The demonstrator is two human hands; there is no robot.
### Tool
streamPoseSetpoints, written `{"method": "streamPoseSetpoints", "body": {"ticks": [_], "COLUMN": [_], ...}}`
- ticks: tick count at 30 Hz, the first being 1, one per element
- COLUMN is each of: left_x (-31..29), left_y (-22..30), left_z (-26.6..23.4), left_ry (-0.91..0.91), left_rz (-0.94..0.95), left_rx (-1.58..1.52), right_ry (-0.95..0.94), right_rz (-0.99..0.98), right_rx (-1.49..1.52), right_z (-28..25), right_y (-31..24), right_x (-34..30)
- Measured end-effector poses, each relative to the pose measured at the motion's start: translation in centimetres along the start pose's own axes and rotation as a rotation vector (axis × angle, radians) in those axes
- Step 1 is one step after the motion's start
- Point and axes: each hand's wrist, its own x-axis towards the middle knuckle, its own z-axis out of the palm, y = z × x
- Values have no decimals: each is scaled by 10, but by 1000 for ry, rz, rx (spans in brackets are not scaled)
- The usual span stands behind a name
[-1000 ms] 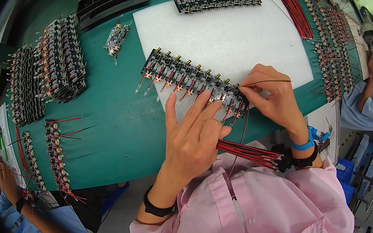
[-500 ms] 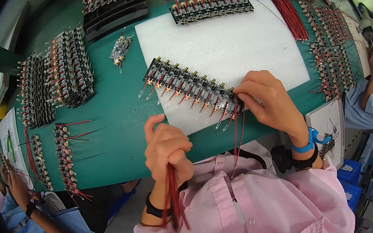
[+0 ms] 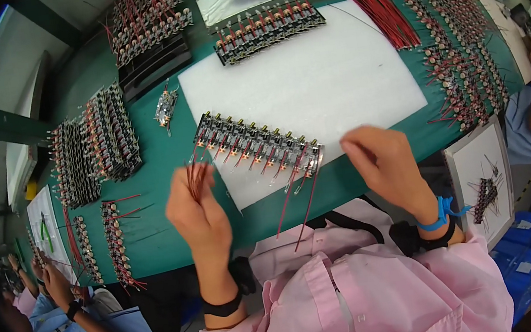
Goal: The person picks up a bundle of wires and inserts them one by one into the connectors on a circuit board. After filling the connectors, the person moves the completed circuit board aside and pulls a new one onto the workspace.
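A strip of small circuit boards [image 3: 255,141] lies slantwise over the left front edge of a white foam sheet [image 3: 308,85]. Short red wires stick out along its near side, and two longer ones hang from its right end towards me. My left hand [image 3: 197,209] is closed around a bundle of thin red wires [image 3: 198,177], just off the strip's left end. To the right of the strip, apart from it, my right hand [image 3: 384,161] is slightly blurred, with thumb and fingers drawn together; whether anything small sits between them is hidden.
Another board strip [image 3: 270,29] stands at the foam's far edge, beside loose red wires [image 3: 385,20]. Stacked boards [image 3: 111,133] and a single board [image 3: 166,108] lie left on the green mat [image 3: 165,227]. Wired strips [image 3: 461,63] fill the right. Co-workers sit on both sides.
My right hand has let go of the strip's right end and moved slightly away. My left hand has risen with its wires to the strip's left end. The whole view has shifted a little.
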Motion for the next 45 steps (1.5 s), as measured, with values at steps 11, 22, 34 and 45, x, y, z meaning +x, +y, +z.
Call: {"method": "streamPoseSetpoints", "body": {"ticks": [11,22,34,45], "left_x": [32,40,40,51], "left_y": [-14,-8,-23,-22], "left_z": [4,9,17,3], "left_ry": [-110,-141,-148,-632], "left_rz": [-15,-83,108,-398], "left_rx": [93,49,95,-1770], "right_ry": [-94,-46,-126,-233], "right_rz": [49,-38,-71,-101], "right_rx": [-11,42,57,329], "right_z": [28,33,28,12], "right_y": [-5,-4,-9,-28], "right_x": [-22,-26,-31,61]}}
